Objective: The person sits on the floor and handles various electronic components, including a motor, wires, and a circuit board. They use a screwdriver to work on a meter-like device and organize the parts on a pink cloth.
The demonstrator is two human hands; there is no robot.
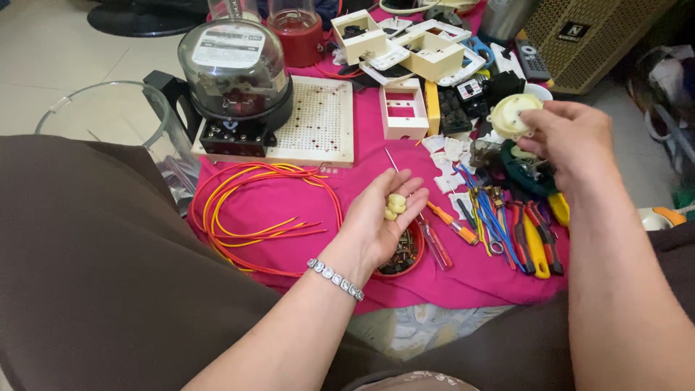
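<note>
While the left hand (376, 221) lies palm-up — cupping two small cream plastic knobs (395, 206) — the right hand (572, 137) pinches a round cream plastic cap (511, 116), ridged at its edge.

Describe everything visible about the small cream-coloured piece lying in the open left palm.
The small cream piece is a knobbly, rounded lump that looks like pale plastic, seemingly made of two or three stacked lobes. It rests loose in the upturned left hand, near the base of the fingers, which are relaxed and not closed around it. Only the palm touches it. It is held above the pink cloth, just over a small red dish of dark bits. Finer detail is too small to make out.
</note>
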